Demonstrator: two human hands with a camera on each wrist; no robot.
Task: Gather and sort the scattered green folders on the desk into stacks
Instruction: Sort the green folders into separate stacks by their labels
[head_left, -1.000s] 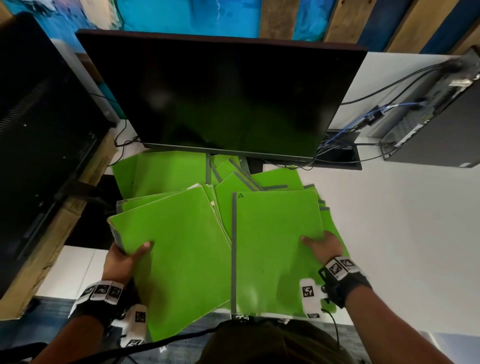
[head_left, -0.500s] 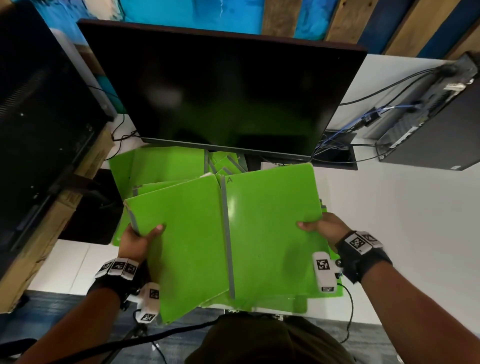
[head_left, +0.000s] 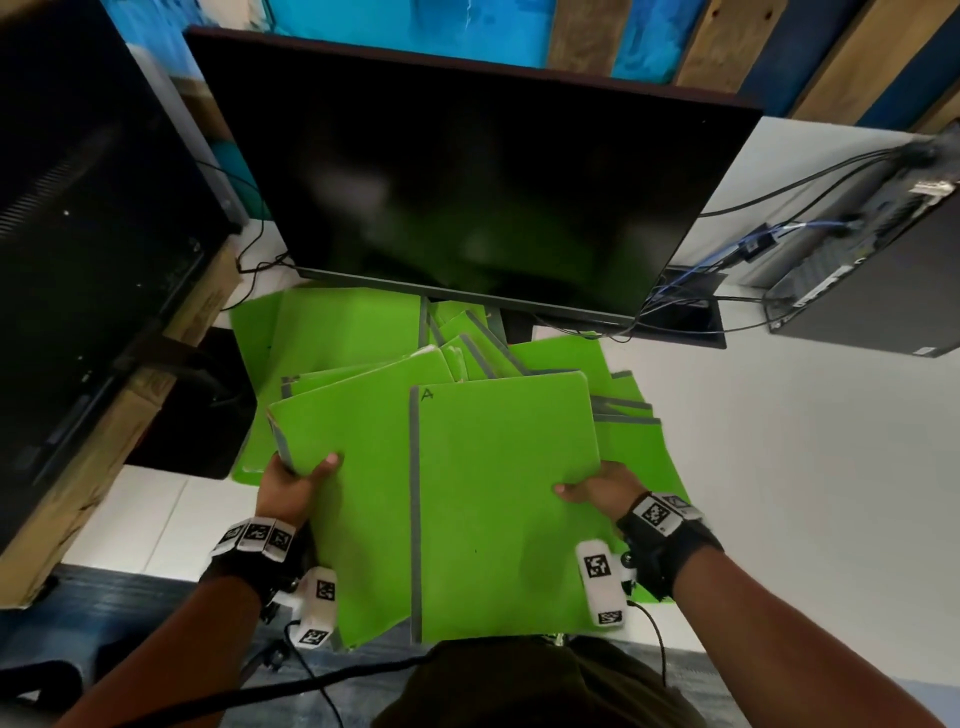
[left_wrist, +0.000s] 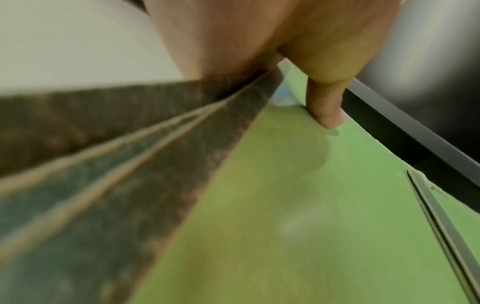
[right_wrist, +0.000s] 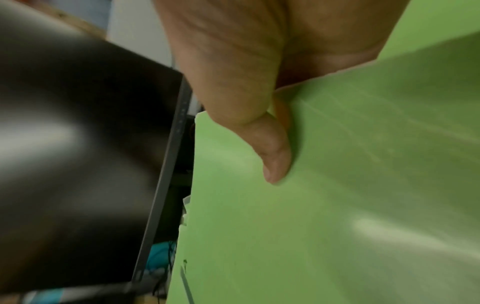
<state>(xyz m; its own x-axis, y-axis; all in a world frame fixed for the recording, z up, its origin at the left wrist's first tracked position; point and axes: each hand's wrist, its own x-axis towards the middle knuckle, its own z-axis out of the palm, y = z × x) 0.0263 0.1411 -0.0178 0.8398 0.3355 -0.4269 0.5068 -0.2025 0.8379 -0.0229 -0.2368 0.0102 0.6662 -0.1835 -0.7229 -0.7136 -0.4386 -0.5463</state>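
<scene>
**At the desk's near edge: two green folders held, one per hand**

At the front of the white desk, just below the dark monitor, both hands are up w/ a folder each. The left hand grips a green folder at its left edge, thumb on top of the cover, other fingers underneath and hidden; the left wrist view shows the thumb pressed flat on the green cover, w/ the grey spine edge running beside the palm. That folder is tilted, far corner angled to the right.

The right hand holds the folder marked "A" at its right edge, thumb on top, rest of the fingers below and out of sight. Right wrist view confirms: thumb lies across the cover. This folder sits about square to the person, grey spine on its left, and overlaps the right part of the left-hand folder.

Under and behind both, a loose pile of green folders lies fanned on the desk, reaching back to the monitor's foot and out to the right past the "A" folder. Whether the held folders touch the pile: can't tell.

A black PC tower lies at far right, cables running to it. A second dark screen stands at left over a cardboard box.
</scene>
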